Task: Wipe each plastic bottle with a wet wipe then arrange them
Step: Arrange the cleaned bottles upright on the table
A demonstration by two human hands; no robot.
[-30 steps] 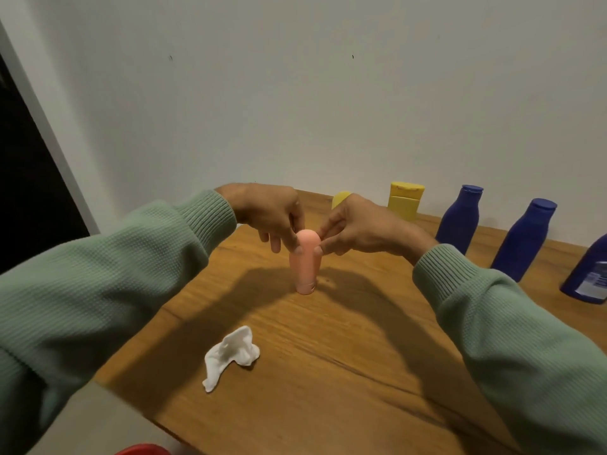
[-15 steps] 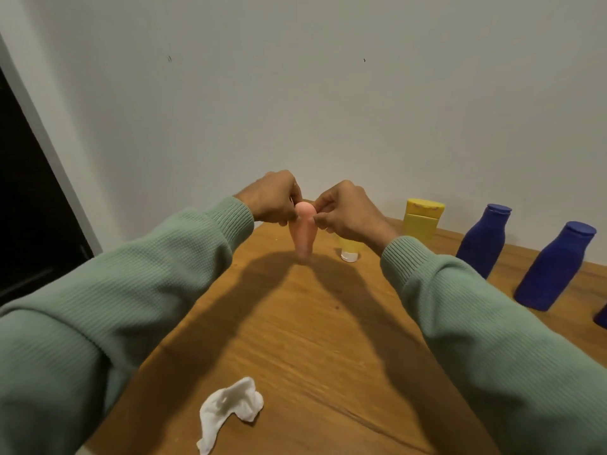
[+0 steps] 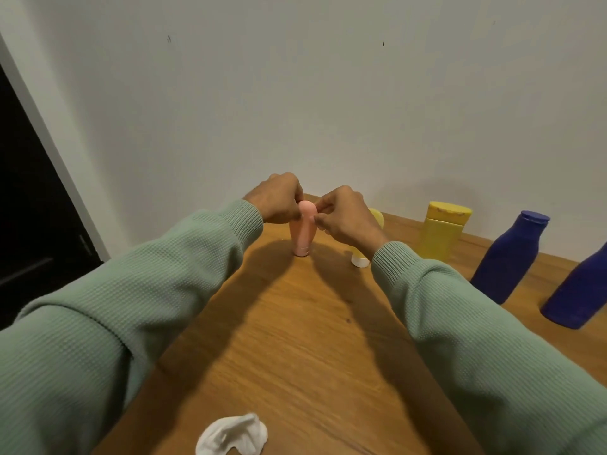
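left hand (image 3: pixel 279 200) and right hand (image 3: pixel 345 215) pinch the top of the pink bottle (image 3: pixel 303 236)
it stands upright on the table (image 3: pixel 295 339) by the wall, left of a yellow bottle (image 3: pixel 443 231) and a blue bottle (image 3: pixel 512 254), contents unseen. a wipe (image 3: pixel 231 435) lies nearer.

L hand (image 3: pixel 278 201), R hand (image 3: pixel 345 215) pinch top of upright pink bottle (image 3: pixel 302 239); crumpled wipe (image 3: pixel 231 435) lies apart.
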